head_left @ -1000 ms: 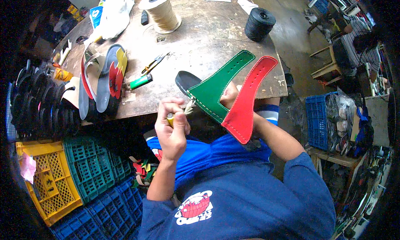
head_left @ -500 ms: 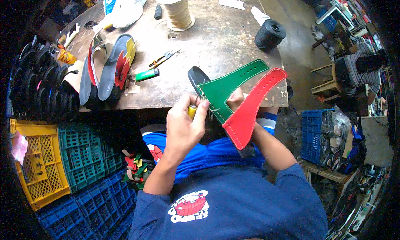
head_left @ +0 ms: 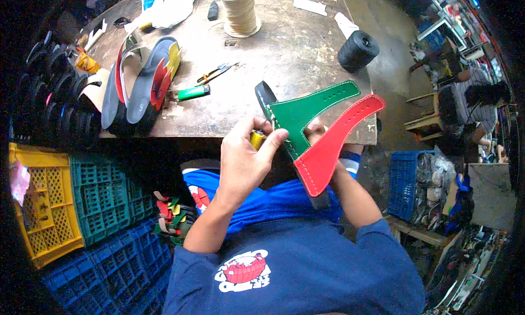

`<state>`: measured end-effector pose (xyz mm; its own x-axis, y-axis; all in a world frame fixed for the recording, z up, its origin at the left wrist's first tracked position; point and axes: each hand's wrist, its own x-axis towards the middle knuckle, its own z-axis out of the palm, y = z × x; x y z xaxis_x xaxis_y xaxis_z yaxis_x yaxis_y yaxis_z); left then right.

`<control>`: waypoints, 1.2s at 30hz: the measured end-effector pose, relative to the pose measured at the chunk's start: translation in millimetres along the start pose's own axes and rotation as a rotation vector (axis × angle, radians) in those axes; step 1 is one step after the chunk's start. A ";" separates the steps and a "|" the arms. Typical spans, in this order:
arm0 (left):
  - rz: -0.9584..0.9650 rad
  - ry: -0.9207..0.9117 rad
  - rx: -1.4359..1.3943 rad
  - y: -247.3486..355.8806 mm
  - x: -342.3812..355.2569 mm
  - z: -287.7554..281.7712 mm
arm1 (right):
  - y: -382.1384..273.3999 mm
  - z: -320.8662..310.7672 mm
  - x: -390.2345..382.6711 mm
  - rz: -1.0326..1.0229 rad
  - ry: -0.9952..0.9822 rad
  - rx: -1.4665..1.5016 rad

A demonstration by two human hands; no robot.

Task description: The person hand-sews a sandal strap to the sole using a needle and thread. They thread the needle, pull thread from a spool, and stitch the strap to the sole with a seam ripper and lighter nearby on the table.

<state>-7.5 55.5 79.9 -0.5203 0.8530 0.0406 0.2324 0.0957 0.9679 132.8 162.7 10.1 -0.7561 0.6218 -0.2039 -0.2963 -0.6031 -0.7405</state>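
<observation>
A dark sandal sole [head_left: 263, 94] stands tilted over my lap, with a green strap [head_left: 298, 112] and a red strap [head_left: 322, 167] along its edge. Both straps have pale stitching and a row of small holes. My left hand [head_left: 247, 151] is closed around a short yellow handle [head_left: 257, 139], whose far end is hidden in the fingers. Its fingertips touch the sole's edge beside the green strap, where loose pale thread shows. Partly hidden behind the straps, my right hand [head_left: 314, 130] grips the sandal from the far side.
On the wooden table [head_left: 284, 47] lie a green lighter [head_left: 193, 92], orange-handled thread snips [head_left: 217, 73], finished-looking sandals [head_left: 147, 85], a cream thread spool [head_left: 240, 14] and a black thread cone [head_left: 358, 51]. Plastic crates [head_left: 49, 205] stand left; another person [head_left: 470, 101] sits at right.
My left hand has shifted slightly right and its thumb now lies against the sandal at the stitched edge. The loose thread loops are less visible. The sandal has barely moved.
</observation>
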 end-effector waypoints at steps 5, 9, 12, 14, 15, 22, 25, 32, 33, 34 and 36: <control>-0.096 -0.088 -0.304 9.7 5.6 6.7 | 3.5 -16.2 1.6 -0.341 -0.026 -0.467; -0.374 -0.233 -0.519 9.3 3.3 -1.5 | -2.0 -15.4 14.4 -0.504 -0.198 -0.529; -0.280 -0.203 -0.534 4.6 0.7 4.1 | -12.0 -13.6 30.6 -0.792 -0.350 -0.740; -0.238 -0.166 -0.524 1.4 0.2 8.6 | -15.8 -13.1 45.1 -0.992 -0.491 -0.789; -0.226 -0.170 -0.525 0.2 0.7 9.8 | -16.2 -12.9 49.1 -1.050 -0.536 -0.781; -0.213 -0.162 -0.494 -1.9 6.1 7.3 | -17.6 -3.9 23.7 -0.379 -0.166 -0.519; -0.209 -0.138 -0.505 -3.6 7.5 8.7 | -18.0 4.7 13.0 -0.178 -0.018 -0.593; -0.219 -0.181 -0.508 -4.3 15.9 7.2 | -22.8 -0.9 36.8 -0.302 -0.134 -0.809; -0.225 -0.179 -0.495 -3.2 17.2 7.3 | -24.5 -4.8 45.5 -0.301 -0.168 -0.939; -0.229 -0.171 -0.485 -2.1 18.0 8.1 | -23.6 -6.9 56.3 -0.529 -0.169 -1.104; -0.227 -0.169 -0.463 1.1 17.9 11.1 | -18.1 -8.2 71.3 -0.814 -0.138 -1.164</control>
<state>-7.5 76.5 78.9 -0.3671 0.9114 -0.1857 -0.2768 0.0836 0.9573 89.0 222.1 3.7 -0.6807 0.4962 0.5389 -0.0795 0.6813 -0.7277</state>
